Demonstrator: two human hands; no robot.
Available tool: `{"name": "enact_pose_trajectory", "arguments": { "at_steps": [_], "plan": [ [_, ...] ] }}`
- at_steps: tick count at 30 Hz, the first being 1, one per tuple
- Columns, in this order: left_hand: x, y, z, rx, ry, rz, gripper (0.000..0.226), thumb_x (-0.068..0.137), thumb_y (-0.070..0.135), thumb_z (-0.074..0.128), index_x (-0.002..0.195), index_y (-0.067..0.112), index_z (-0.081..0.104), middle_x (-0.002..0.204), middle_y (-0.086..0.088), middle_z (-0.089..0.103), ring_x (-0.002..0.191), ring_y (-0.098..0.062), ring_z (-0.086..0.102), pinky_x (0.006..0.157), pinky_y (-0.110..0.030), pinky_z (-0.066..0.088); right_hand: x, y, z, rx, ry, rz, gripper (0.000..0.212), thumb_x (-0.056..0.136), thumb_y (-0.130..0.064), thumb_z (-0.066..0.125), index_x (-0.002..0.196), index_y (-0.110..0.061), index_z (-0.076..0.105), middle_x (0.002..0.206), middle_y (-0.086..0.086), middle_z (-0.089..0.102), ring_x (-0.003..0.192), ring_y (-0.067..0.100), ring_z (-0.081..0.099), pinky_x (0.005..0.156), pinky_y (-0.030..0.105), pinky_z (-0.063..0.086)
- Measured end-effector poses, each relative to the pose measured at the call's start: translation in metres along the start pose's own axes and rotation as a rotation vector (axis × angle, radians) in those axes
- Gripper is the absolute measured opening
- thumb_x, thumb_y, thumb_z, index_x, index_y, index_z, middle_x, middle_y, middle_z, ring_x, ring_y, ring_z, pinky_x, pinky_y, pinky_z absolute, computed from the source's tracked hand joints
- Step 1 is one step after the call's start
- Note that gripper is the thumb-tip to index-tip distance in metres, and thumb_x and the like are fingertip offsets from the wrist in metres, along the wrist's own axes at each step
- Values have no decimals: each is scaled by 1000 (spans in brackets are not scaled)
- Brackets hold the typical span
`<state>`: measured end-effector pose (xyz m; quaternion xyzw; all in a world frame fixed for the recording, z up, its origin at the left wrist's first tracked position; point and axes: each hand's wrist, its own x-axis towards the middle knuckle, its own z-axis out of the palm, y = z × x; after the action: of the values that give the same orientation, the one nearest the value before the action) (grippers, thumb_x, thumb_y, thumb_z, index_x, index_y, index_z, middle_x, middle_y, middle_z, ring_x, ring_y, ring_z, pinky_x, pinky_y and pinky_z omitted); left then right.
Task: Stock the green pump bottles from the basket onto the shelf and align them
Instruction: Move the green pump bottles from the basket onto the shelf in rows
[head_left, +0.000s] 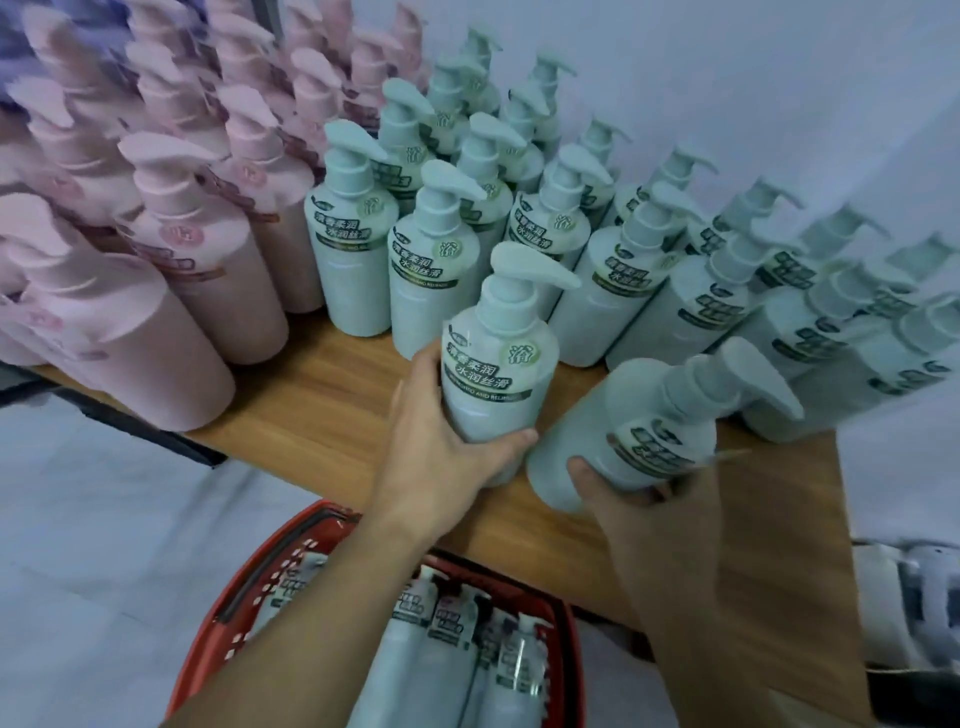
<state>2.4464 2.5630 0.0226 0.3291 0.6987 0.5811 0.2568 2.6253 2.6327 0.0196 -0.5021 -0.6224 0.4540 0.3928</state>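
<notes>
Left hand (441, 447) gripping upright green bottle (498, 358), right hand (639, 499) clutching tilted bottle (639, 426), stocked rows (545, 218) crowding behind, pink bottles (156, 234) leftward

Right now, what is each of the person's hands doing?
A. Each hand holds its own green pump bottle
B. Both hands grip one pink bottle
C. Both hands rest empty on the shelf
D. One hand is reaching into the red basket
A. The left hand wraps an upright green bottle, and the right hand grips a second green bottle that tilts to the right, both over the front of the wooden shelf.
</notes>
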Motion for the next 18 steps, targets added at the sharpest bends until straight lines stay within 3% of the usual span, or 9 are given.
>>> {"name": "enact_pose_trajectory", "arguments": {
  "at_steps": [3, 7, 11, 18],
  "plan": [
    [24, -6, 21, 64, 63, 46, 88, 53, 42, 91, 127, 37, 43, 124, 18, 59, 118, -3, 55, 96, -39, 52, 41, 18, 6, 30, -61, -29, 83, 49, -45, 91, 124, -36, 57, 115, -34, 65, 104, -15, 62, 79, 0, 47],
    [43, -13, 39, 107, 118, 53, 86, 54, 35, 92, 125, 31, 44, 121, 16, 62, 112, 1, 58, 95, -35, 53, 71, 30, 16, -4, -96, -83, 84, 54, -44, 92, 129, -37, 55, 120, -31, 63, 110, -11, 61, 88, 10, 52],
    [55, -17, 50, 143, 183, 60, 83, 56, 31, 93, 124, 27, 45, 120, 16, 62, 111, 3, 59, 93, -29, 53, 93, 28, 25, -36, -148, -137, 73, 55, -45, 90, 118, -49, 54, 115, -35, 63, 109, -13, 60, 85, 5, 48],
    [54, -23, 59, 242, 267, 57, 95, 57, 35, 92, 135, 32, 37, 127, 17, 49, 120, 0, 49, 100, -25, 45, 102, 38, 23, -91, -247, -134, 89, 56, -47, 92, 133, -42, 48, 128, -23, 60, 121, -1, 57, 101, 36, 51]
  ]
}}
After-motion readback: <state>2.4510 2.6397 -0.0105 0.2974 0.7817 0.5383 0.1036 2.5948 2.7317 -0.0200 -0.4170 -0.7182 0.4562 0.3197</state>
